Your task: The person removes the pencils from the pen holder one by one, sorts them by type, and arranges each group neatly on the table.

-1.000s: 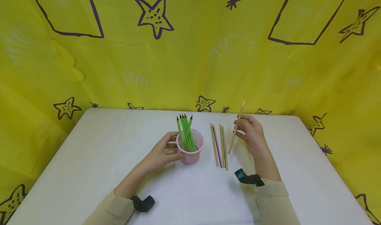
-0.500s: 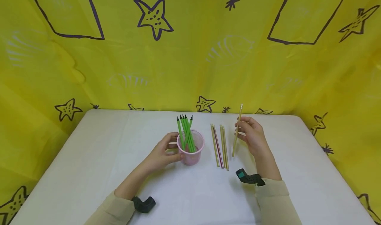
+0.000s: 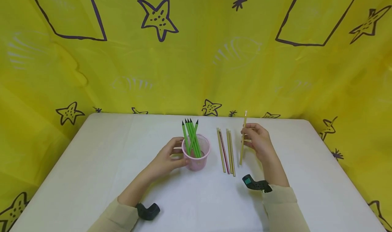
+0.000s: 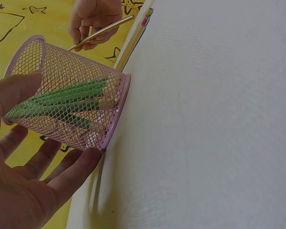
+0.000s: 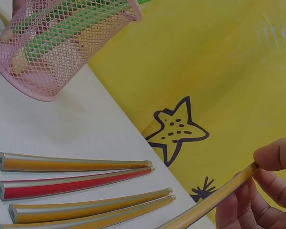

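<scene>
A pink mesh pencil cup (image 3: 197, 163) stands on the table with several green pencils (image 3: 192, 140) in it, black points up. My left hand (image 3: 165, 159) holds the cup from its left side, thumb on the near side and fingers round the far side. To the right, my right hand (image 3: 259, 141) pinches a gold pencil (image 3: 242, 153) between thumb and fingers; it stands nearly upright, its lower end close over the table. Between cup and right hand lie several gold pencils (image 5: 76, 162) and one red pencil (image 5: 71, 184), side by side, also seen in the right wrist view.
The white table (image 3: 92, 170) runs back to a yellow cloth backdrop (image 3: 190, 65) printed with starfish and fish. A dark wrist camera (image 3: 148, 211) sits at the left cuff, and another camera (image 3: 256, 184) at the right cuff.
My right hand has moved slightly left and down, and the gold pencil in it has tilted from slanted to nearly upright. The left hand and the cup stay in place.
</scene>
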Tool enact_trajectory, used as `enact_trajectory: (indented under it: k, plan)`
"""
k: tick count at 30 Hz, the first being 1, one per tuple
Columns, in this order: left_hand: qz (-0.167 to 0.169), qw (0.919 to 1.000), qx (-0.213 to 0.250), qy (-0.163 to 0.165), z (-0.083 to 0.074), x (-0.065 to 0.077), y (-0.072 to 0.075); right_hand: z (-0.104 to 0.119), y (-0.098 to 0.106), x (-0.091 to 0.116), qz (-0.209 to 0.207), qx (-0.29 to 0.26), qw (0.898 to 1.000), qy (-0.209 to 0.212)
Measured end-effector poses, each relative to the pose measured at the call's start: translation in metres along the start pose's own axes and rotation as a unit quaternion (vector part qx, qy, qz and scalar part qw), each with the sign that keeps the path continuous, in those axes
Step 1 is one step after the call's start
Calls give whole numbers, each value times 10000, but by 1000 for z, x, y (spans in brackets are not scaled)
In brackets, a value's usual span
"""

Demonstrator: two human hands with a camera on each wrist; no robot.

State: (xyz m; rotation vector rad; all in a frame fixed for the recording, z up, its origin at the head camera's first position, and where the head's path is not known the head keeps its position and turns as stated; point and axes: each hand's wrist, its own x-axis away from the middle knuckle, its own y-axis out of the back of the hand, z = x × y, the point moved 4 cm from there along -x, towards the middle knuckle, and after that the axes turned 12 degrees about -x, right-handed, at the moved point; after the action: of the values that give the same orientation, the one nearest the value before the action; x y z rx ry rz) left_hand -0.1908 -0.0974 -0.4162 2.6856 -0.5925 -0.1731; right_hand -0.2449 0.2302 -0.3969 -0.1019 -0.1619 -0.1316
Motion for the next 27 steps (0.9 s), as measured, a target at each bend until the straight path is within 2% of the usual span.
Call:
enact_trajectory:
  k: [10, 27]
  plan:
    - [-14, 10000, 11, 21, 0, 2, 0, -5, -1, -2, 122, 259, 9996, -90]
    - [-8, 10000, 39, -27, -2, 1, 1, -13, -3, -4, 318, 1111, 9930, -223]
